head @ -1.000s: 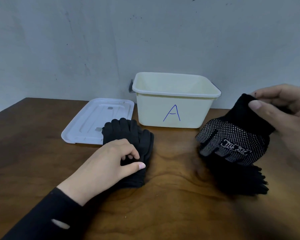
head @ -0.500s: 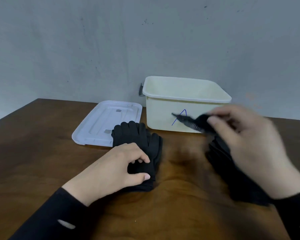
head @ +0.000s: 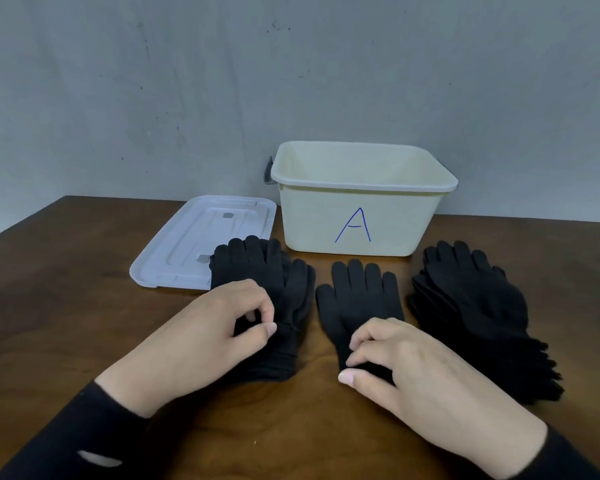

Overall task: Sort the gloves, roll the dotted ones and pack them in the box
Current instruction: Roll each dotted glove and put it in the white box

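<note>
A cream box [head: 361, 216] marked with a blue "A" stands open at the back of the wooden table [head: 66, 306]. Three lots of black gloves lie in front of it. My left hand [head: 201, 337] rests with curled fingers on the left stack of gloves [head: 274, 282]. A single black glove [head: 359, 296] lies flat in the middle, dots not visible, and my right hand [head: 406, 368] pinches its cuff. A bigger pile of black gloves [head: 478, 306] lies to the right, apart from both hands.
The box's white lid [head: 194, 244] lies upside down to the left of the box, partly under the left glove stack. A grey wall rises right behind the table. Bare wood shows at the front and far left.
My right hand has carried the dotted glove from the right across to the middle and laid it flat, dotted side down. My left hand has stayed on the left stack.
</note>
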Demonstrator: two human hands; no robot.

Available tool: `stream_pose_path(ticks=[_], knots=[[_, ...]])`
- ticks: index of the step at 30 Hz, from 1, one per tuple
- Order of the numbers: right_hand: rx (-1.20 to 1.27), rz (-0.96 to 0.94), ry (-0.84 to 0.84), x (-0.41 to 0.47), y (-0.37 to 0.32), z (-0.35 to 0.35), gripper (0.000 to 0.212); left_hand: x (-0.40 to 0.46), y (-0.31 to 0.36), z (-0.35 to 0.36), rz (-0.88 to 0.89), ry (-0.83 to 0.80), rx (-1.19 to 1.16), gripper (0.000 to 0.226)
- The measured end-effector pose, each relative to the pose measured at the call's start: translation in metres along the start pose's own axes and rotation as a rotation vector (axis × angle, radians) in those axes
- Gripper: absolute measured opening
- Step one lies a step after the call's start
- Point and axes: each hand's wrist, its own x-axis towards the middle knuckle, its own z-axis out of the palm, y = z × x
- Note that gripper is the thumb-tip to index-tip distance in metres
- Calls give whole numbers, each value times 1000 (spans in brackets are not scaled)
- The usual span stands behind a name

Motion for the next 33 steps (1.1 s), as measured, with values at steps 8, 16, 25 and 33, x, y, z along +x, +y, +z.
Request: stream_pose_path(ticks=[8,16,25,33], knots=[[38,18,59,2,3,3,35,6,10,11,-213,565,-372,18],[139,56,181,3,1,2,39,11,25,15,-257,771,-573,22],[1126,45,194,5,-21,6,51,19,68,54,23,523,-358,13],[1010,285,449,5,-15,-6,33,13,53,52,81,301,-168,28]])
